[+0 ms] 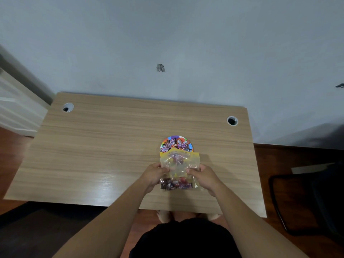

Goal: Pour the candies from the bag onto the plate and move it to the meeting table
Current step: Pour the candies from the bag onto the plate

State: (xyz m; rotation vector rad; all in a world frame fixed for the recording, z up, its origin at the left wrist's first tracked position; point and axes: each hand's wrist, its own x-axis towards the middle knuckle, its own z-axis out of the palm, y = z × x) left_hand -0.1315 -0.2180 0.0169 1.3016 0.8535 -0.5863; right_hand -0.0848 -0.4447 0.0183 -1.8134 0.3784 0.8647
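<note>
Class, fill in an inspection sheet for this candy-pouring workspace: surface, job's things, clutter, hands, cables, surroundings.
Surface: wooden desk, two round cable holes at its far corners.
Job's things: colourful plate already holds candies; clear bag with yellow mouth edge lies over the plate's near rim, more candies still in its near end.
Clutter: nothing seen.
Hands: left hand and right hand grip the bag's sides.
Cables: nothing seen.
Surroundings: grey wall behind, black chair at right, reddish wood floor.
</note>
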